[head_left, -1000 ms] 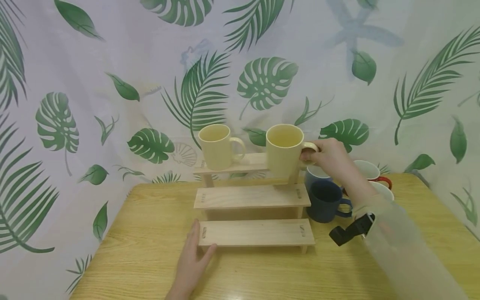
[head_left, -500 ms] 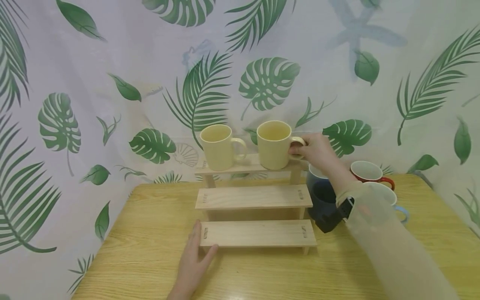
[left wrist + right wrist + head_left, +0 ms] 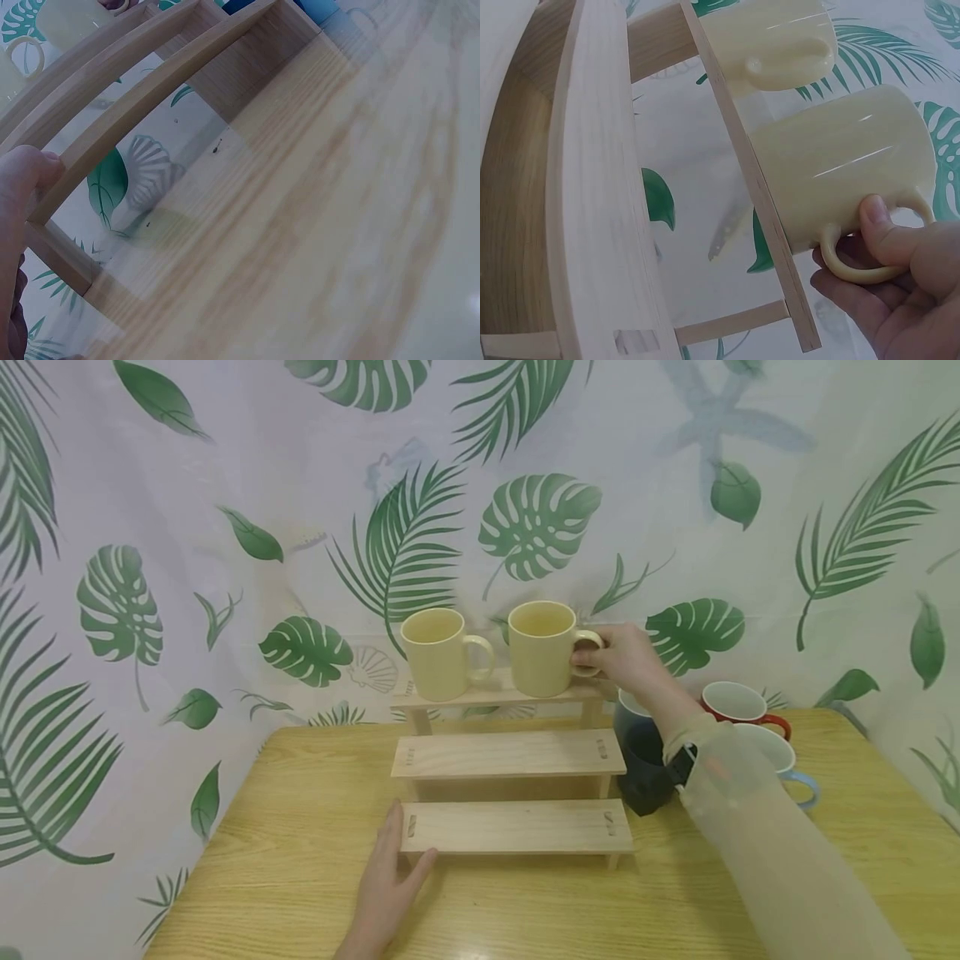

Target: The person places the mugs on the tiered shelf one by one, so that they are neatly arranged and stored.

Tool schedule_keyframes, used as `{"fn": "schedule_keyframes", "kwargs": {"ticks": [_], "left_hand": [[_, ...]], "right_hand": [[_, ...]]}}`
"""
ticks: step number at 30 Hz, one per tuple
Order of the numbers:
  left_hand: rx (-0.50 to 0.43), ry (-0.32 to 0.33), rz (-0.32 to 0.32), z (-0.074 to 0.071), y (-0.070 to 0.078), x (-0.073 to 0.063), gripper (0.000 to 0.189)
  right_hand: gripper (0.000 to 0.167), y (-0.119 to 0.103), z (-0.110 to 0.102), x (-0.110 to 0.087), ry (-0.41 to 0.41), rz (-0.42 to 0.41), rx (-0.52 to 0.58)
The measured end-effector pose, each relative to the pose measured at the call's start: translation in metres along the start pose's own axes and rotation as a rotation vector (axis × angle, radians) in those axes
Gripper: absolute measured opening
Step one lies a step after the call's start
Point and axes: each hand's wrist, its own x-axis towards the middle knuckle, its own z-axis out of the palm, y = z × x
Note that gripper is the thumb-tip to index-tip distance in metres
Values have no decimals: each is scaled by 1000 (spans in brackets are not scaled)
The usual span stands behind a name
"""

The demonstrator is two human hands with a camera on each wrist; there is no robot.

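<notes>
A yellow mug (image 3: 540,652) stands upright on the top tier of a three-tier wooden rack (image 3: 510,753). My right hand (image 3: 624,658) pinches its handle between thumb and fingers, as the right wrist view also shows with the thumb (image 3: 876,214) on the handle's upper part. To the left on the same tier is a second yellow mug (image 3: 433,656), its handle turned right. At the lowest tier's left end, my left hand (image 3: 386,881) rests against the rack, thumb along the front edge. In the left wrist view its thumb (image 3: 37,166) touches the wooden board.
Right of the rack, partly behind my right forearm, stand several mugs: a dark blue mug (image 3: 645,752), a white mug with a red handle (image 3: 731,702) and one with a light blue handle (image 3: 765,747). A leaf-print curtain (image 3: 225,468) hangs behind the wooden table (image 3: 300,827).
My right hand has brought the yellow mug leftward and back, from in front of the top tier's right end onto that tier. The left hand has stayed at the rack.
</notes>
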Motion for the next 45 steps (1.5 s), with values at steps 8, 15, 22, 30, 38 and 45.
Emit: {"fn": "schedule_keyframes", "kwargs": {"ticks": [8,15,22,30,38,45], "left_hand": [[-9,2,-4,-2,4,-1,86],[2,-3,13,0,2,-1,87],[2,8,19,0,2,-1,86],[-2,13,18,-1,3,-1,85],[-6,12,13,-1,3,-1,86],[3,7,17,-1,2,0,86]], "right_hand": [[36,1,-3,0,-39,-1,-2],[51,7,-4,-8,-51,-51,27],[68,12,-12,-27,-9,-42,27],[76,32,-21,-49,27,-120,-3],[85,56,-27,-69,23,-167,23],[95,82,-29,-84,-15,-148,13]]}}
